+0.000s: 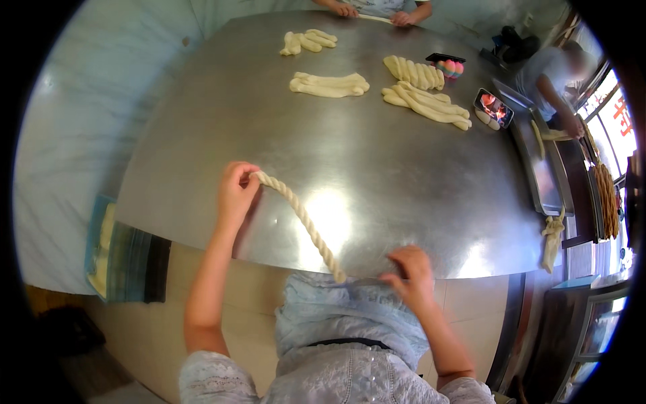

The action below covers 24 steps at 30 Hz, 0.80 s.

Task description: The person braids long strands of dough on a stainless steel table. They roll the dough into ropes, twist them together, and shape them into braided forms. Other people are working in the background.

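Head view, so we're looking down at a dough rope (303,215) slanting across the near part of the metal table (178,145), with its lower end right by the edge closest to the wearer. Twists run pretty much along its whole length, so I'd call this the rope-twisting step, probably well along.

Left hand (235,190) has the far end pinched between thumb and fingers. Right hand (412,271) is off to the side of the near end, fingers loosely curled with the thumb apart, nothing in it that I can see and not touching the rope.

IMO the next move calls for the right hand to get back to that loose tip, while the left keeps its pinch so the twist doesn't unwind. Folding it or bringing the ends together would need both tips under control. Watch that near tip too, could slip off the edge.

Further out there's a flat bunch of dough strips (330,85), two more piles to the right, and across the table a co-worker's hands on another strip (375,19).
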{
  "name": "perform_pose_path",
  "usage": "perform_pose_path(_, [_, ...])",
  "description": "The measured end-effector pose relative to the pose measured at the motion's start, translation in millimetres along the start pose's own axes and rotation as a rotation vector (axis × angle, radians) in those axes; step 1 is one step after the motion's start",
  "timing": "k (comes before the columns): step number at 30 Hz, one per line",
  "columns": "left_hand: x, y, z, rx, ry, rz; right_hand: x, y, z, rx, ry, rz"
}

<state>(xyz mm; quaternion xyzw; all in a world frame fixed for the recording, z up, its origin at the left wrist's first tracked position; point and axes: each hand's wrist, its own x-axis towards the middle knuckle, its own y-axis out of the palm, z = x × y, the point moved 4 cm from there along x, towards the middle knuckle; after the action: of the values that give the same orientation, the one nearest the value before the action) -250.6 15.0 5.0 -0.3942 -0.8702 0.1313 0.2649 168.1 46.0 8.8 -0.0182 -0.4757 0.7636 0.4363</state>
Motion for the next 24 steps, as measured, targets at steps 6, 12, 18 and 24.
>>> perform_pose_path(6, [-5.6, -0.9, -14.0, 0.004, 0.085, -0.045, 26.4, 69.9, 83.7, -0.057, -0.202, 0.018])
perform_pose_path(12, [-15.0, 5.2, -23.1, 0.228, 0.226, 0.096, 78.9, -18.8, 5.4, -0.281, 0.184, -0.144])
perform_pose_path(18, [-38.4, 4.2, -26.0, 0.125, 0.197, 0.171, 38.3, 2.7, -12.5, -0.576, 0.056, -0.199])
perform_pose_path(24, [-58.6, -12.3, -31.8, 0.417, 0.209, 0.169, 26.9, 7.2, -3.0, -0.389, 0.175, -0.282])
